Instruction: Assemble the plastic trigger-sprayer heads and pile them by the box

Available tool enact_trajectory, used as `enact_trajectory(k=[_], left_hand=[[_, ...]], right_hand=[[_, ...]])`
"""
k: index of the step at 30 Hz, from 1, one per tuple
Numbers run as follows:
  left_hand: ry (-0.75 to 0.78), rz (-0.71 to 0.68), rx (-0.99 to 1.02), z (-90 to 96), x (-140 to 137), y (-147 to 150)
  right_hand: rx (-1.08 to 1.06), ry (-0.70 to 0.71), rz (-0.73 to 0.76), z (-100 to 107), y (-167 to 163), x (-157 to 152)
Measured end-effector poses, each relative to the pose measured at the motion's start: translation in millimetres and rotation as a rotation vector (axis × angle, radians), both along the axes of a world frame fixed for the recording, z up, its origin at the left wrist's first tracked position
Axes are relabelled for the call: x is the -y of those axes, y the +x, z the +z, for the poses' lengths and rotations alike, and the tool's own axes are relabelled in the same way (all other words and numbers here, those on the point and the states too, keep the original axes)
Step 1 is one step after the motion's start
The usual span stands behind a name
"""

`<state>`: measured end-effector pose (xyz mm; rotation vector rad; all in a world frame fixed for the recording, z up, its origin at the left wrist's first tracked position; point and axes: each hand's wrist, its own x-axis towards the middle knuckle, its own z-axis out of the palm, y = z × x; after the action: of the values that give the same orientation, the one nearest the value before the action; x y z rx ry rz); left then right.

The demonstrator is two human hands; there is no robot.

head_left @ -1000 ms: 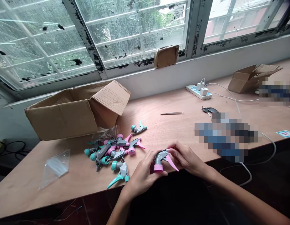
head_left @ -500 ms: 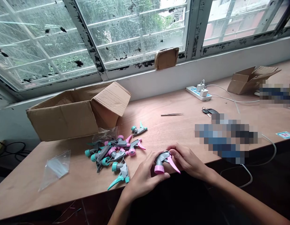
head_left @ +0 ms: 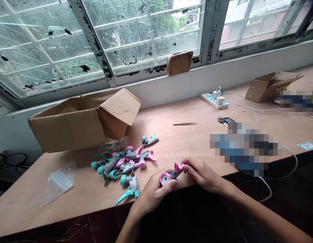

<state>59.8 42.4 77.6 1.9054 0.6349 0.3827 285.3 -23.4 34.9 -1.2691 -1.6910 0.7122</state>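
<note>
A pink-and-grey trigger spray head is between my two hands at the table's front edge, its round pink collar facing me. My left hand is closed around the collar end, thumb along its lower side. With thumb and fingers pinched, my right hand grips the other end near the pink trigger. Left of my hands lies a pile of teal and pink spray heads. One teal spray head is closest to my left hand, and another teal one lies behind the pile.
An open cardboard box stands at the back left, with a clear plastic bag in front. Tweezers, a power strip and keys lie farther back. A small box stands right; white cables cross the table.
The spray head has been turned over in my hands: its collar opening now faces me and its trigger points up. My left hand has shifted slightly left and holds the collar more closely.
</note>
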Motion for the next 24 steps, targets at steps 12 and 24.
enact_trajectory(k=[12,24], left_hand=[[0.266,-0.015,-0.007,-8.5,2.7,5.6],[0.031,0.12,0.106,-10.5,-1.5,2.9]], right_hand=[[0.074,0.045,-0.09,-2.1,-2.4,-4.8],[-0.087,-0.02,0.045,0.1,1.1,5.0]])
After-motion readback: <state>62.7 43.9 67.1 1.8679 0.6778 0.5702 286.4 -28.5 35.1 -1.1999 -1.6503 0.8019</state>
